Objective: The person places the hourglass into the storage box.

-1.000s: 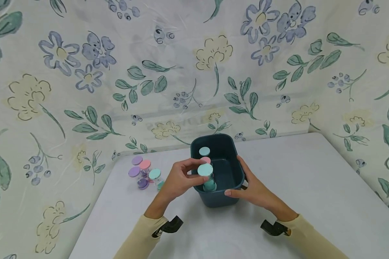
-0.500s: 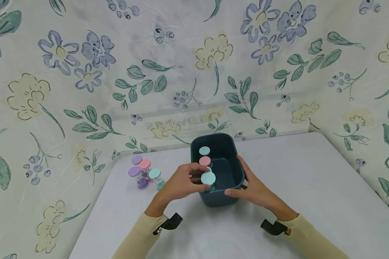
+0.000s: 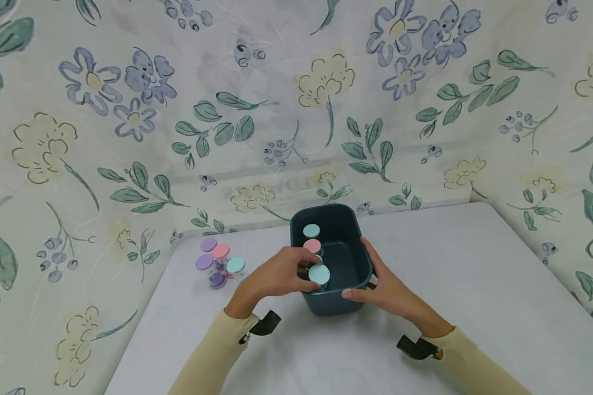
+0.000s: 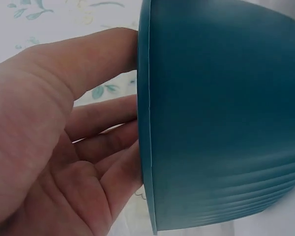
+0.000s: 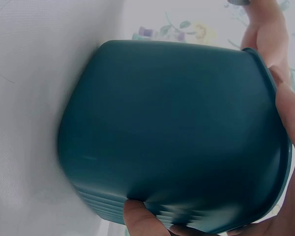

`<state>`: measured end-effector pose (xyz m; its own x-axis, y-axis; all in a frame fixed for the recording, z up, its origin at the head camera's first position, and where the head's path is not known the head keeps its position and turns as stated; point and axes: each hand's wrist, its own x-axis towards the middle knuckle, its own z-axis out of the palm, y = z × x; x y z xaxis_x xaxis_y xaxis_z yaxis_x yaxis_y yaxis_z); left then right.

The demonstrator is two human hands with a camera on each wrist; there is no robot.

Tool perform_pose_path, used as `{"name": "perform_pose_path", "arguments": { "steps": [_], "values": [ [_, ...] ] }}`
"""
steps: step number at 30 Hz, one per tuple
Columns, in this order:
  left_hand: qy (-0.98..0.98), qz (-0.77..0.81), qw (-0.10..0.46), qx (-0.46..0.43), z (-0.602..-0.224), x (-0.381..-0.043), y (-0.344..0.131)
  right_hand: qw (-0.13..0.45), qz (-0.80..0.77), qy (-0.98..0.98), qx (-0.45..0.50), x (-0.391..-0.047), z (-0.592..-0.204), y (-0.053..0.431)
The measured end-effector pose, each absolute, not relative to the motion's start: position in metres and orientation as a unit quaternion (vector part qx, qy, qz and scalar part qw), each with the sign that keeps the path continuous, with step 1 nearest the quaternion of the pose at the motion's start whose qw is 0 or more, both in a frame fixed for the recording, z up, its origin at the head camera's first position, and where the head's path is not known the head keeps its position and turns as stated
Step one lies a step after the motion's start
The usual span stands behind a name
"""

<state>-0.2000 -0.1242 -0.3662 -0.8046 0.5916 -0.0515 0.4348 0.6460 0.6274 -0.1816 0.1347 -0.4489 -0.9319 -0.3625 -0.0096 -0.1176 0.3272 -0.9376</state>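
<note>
My left hand [image 3: 287, 272] reaches over the near-left rim of a dark teal plastic bin [image 3: 332, 304], thumb and fingers around a small clear jar with a mint lid [image 3: 319, 274]. In the left wrist view the bin's wall [image 4: 221, 108] hides the fingertips. Behind that jar, along the bin's left side, stand a pink-lidded jar [image 3: 312, 246] and another mint-lidded jar [image 3: 311, 230]; a further mint lid is mostly covered by my fingers. My right hand [image 3: 387, 288] grips the bin's right side, thumb at the near rim; in the right wrist view fingers [image 5: 140, 216] press its ribbed wall.
Left of the bin, a cluster of small jars stands on the white table [image 3: 449, 274]: purple-lidded jars [image 3: 205, 261], a pink-lidded jar [image 3: 221, 251] and a mint-lidded jar [image 3: 235, 265]. A flower-printed sheet [image 3: 286, 109] hangs behind the table.
The left hand has lowered the mint-lidded jar into the bin's near end, moving slightly right and toward the person. The right hand and the bin have stayed in place.
</note>
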Motion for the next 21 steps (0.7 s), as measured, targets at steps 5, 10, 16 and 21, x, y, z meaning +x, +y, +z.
{"name": "perform_pose_path", "arguments": {
  "steps": [5, 10, 16, 21],
  "values": [
    [0.911, 0.266, 0.119, 0.293, -0.366, -0.202, -0.121, 0.109, -0.563, 0.805, -0.149, -0.182, -0.449, 0.135],
    [0.919, 0.228, 0.116, 0.299, -0.365, -0.203, -0.117, 0.11, -0.57, 0.8, -0.151, -0.182, -0.45, 0.135],
    [0.926, 0.185, 0.111, 0.31, -0.363, -0.204, -0.109, 0.11, -0.576, 0.796, -0.151, -0.182, -0.45, 0.135],
    [0.934, 0.16, 0.115, 0.297, -0.362, -0.203, -0.105, 0.107, -0.566, 0.803, -0.15, -0.182, -0.451, 0.135]
  ]
}}
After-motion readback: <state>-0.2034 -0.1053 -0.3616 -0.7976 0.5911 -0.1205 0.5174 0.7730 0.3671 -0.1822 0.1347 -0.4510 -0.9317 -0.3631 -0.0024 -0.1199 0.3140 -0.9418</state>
